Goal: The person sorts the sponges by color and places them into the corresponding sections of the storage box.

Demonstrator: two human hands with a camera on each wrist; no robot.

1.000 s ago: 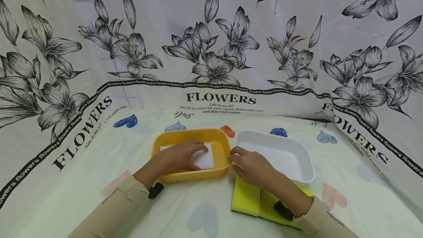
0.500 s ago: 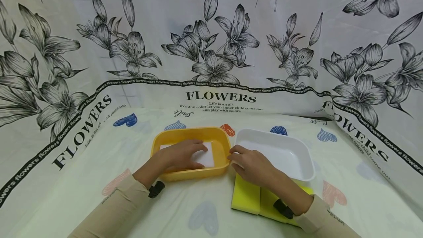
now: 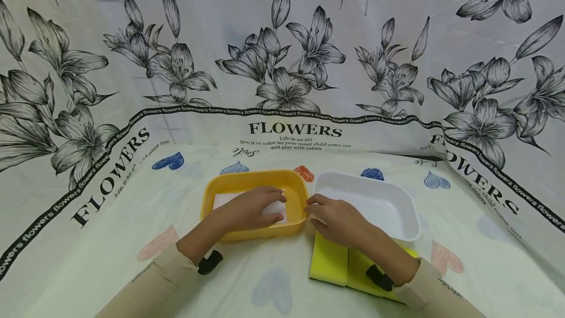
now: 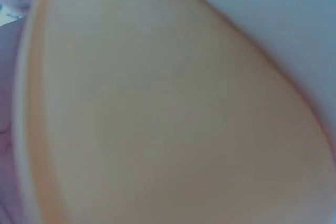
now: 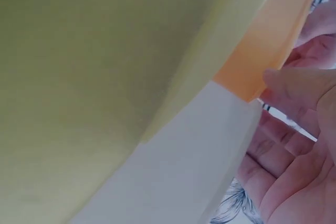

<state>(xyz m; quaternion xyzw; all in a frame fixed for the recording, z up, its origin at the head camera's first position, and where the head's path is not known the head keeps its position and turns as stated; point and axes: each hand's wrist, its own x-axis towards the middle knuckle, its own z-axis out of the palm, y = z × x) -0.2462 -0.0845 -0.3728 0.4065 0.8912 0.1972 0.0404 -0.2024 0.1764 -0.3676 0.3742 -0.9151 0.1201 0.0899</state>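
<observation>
Pale heart-printed cloth [image 3: 220,278] is spreading below a white floral curtain [image 3: 198,23]. Left hand [image 3: 252,207], relaxed and splayed, is gripping nothing over a flat white rectangle [image 3: 275,208] inside the yellow-orange plastic tray [image 3: 265,232]; right hand [image 3: 339,217] is pinching that tray's edge. Only the head view is giving me the rectangle.

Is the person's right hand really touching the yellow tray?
Touching. The right wrist view shows it: the thumb of the right hand lies against the rim of the yellow tray, with no gap visible.
</observation>
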